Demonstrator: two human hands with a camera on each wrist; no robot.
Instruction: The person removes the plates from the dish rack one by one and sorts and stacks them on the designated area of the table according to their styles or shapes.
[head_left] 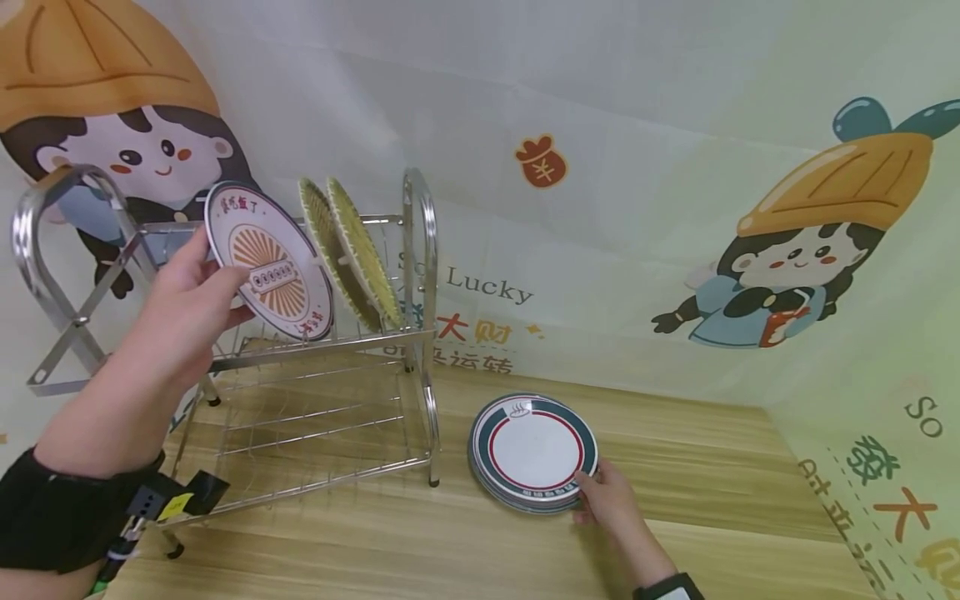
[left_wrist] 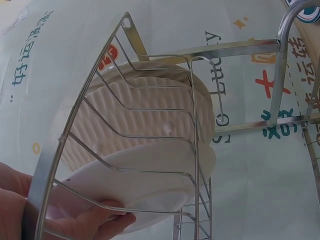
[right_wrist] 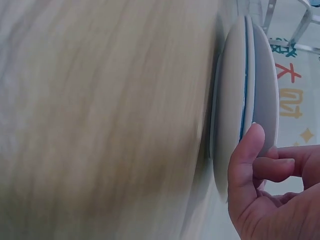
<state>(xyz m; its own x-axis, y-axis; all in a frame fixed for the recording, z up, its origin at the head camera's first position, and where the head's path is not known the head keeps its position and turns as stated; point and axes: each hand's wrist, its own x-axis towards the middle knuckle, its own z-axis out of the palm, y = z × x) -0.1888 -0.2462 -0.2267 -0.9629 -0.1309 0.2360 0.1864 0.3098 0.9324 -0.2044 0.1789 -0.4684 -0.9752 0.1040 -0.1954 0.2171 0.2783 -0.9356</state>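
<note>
My left hand [head_left: 187,292] holds a white plate [head_left: 300,267] with an orange sunburst and red lettering by its left edge, thumb over the printed face. This plate leans at a tilt in the upper tier of a chrome dish rack [head_left: 429,250]. To its right stand two yellow-green plates [head_left: 366,254] with scalloped rims, ribbed underneath in the left wrist view. My right hand [head_left: 609,498] pinches the lower right rim of a white plate [head_left: 534,450] with a green band and red ring, on top of a stack. Plate edges show side by side in the right wrist view [right_wrist: 262,85].
The rack's lower wire shelf [head_left: 315,433] stands close over the wooden tabletop [head_left: 675,467], left of the stack. Behind hangs a pale printed cloth [head_left: 600,250] with cartoon figures, which also covers the right side.
</note>
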